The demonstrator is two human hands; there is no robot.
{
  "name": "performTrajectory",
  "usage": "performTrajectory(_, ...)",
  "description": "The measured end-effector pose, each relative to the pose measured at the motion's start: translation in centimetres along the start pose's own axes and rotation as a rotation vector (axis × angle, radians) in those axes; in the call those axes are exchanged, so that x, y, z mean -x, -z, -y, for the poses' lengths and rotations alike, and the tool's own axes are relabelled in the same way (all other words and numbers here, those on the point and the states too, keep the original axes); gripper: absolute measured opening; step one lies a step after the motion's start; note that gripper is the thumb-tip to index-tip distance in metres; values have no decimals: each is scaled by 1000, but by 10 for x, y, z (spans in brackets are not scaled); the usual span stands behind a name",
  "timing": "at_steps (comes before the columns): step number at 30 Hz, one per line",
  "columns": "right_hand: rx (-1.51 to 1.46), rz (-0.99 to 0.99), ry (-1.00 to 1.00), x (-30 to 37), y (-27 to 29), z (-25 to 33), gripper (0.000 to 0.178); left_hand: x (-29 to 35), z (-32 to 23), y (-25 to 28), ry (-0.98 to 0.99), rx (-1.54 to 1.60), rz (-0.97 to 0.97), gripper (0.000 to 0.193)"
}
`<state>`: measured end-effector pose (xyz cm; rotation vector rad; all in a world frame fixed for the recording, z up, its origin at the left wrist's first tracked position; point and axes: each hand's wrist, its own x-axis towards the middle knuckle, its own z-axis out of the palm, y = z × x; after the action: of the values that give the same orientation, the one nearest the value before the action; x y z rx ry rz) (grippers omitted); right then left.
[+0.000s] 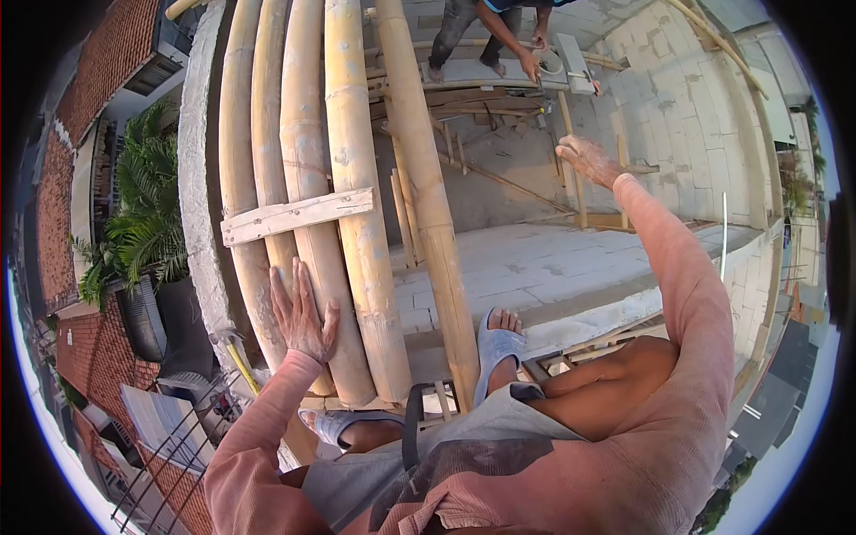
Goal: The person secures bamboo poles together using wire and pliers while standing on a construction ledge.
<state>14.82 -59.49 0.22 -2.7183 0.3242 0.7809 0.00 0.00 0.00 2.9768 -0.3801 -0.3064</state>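
My left hand (303, 314) lies flat with fingers stretched on the bamboo poles (314, 259), just below a pale wooden crosspiece (299, 217) that spans several of them. Out to the right, my right hand (589, 162) is raised in the air above the room below, its fingers extended and holding nothing. A single bamboo pole (437, 241) runs apart from the group, between the other poles and my right side. My sandalled foot (499, 348) stands beside its near end; the other sandal (343, 426) is by the near ends of the grouped poles.
A rough concrete wall edge (198, 178) borders the poles on the left, with a drop to roofs and palms. Below lies an unfinished room with a block wall (687, 116). Another person (508, 31) works at the far side. Steel rebar (178, 455) sticks out at lower left.
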Motion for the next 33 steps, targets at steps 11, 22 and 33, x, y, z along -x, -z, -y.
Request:
performTrajectory(11,-1340,41,-220,-70,10,-30,128,-6,-7,-4,0,-14,-64,81)
performTrajectory(22,-2005,162,-167,-178,-3,-13,17,-3,-6,-3,-9,-3,-56,81)
performTrajectory(33,-1879,-167,-173,-111,15,9,44,0,-6,-2,12,-16,-41,80)
